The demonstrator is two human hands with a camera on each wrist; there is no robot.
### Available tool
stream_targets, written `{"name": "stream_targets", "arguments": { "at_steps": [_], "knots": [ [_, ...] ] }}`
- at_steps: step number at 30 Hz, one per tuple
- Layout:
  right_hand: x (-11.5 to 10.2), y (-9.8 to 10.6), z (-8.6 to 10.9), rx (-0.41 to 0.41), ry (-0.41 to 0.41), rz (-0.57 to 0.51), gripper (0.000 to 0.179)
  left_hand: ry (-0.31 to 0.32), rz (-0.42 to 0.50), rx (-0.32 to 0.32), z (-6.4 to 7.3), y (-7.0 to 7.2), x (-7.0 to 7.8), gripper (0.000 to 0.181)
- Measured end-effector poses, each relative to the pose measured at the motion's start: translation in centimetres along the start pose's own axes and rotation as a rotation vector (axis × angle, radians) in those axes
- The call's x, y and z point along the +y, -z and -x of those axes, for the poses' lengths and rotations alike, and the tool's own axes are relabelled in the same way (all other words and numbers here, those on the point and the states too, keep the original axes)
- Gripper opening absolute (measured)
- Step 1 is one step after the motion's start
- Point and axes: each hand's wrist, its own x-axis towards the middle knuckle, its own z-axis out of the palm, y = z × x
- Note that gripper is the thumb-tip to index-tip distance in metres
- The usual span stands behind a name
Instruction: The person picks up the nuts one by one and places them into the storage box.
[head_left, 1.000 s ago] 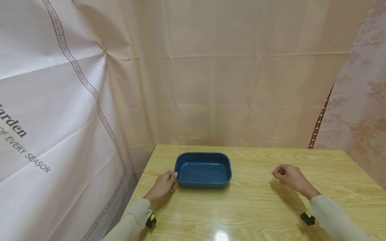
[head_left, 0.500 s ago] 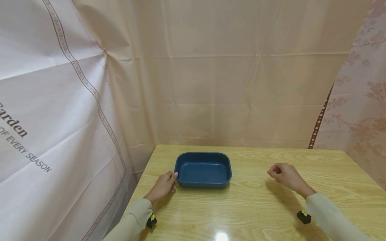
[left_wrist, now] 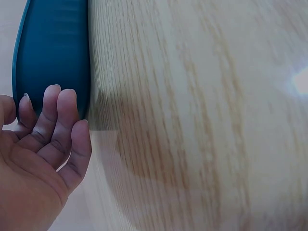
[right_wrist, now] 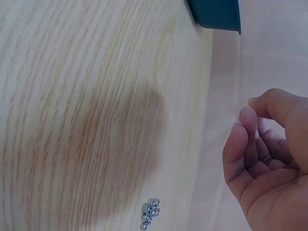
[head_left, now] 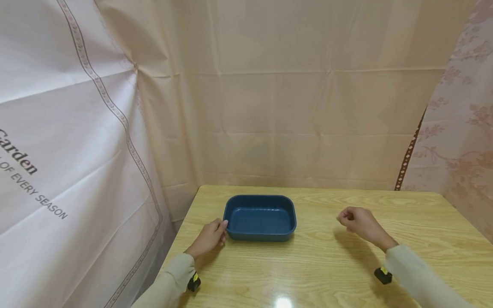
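A dark blue rectangular dish (head_left: 259, 218) stands on the wooden table, left of its middle. My left hand (head_left: 209, 237) holds the dish's left end, with the thumb at the rim and the other fingers against the outer wall in the left wrist view (left_wrist: 48, 149). To the right of the dish, my right hand (head_left: 363, 224) is raised over the table and casts a shadow there. Its fingers curl in, and thumb and index fingertips meet in the right wrist view (right_wrist: 269, 149). Nothing shows between those fingertips.
A small cluster of silvery metal nuts (right_wrist: 150, 212) lies on the tabletop in the right wrist view. Beige cloth (head_left: 300, 107) hangs behind the table (head_left: 308, 273), and a printed white cloth (head_left: 69, 141) hangs at the left.
My right hand has moved slowly left, towards the dish, keeping its curled shape. The left hand and the dish stay where they were.
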Motion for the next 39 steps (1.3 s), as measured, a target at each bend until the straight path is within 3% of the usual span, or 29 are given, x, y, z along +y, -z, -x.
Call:
{"name": "stream_targets", "arguments": {
  "at_steps": [23, 39],
  "knots": [
    [-2.1, -1.7, -1.5, 0.002, 0.0, -0.039, 0.023, -0.011, 0.02, -0.021, 0.1, 0.1, -0.1, 0.041],
    [-3.9, -3.1, -2.9, 0.001, 0.051, -0.061, 0.013, -0.013, 0.053, -0.017, 0.3, 0.0, -0.2, 0.041]
  ]
}}
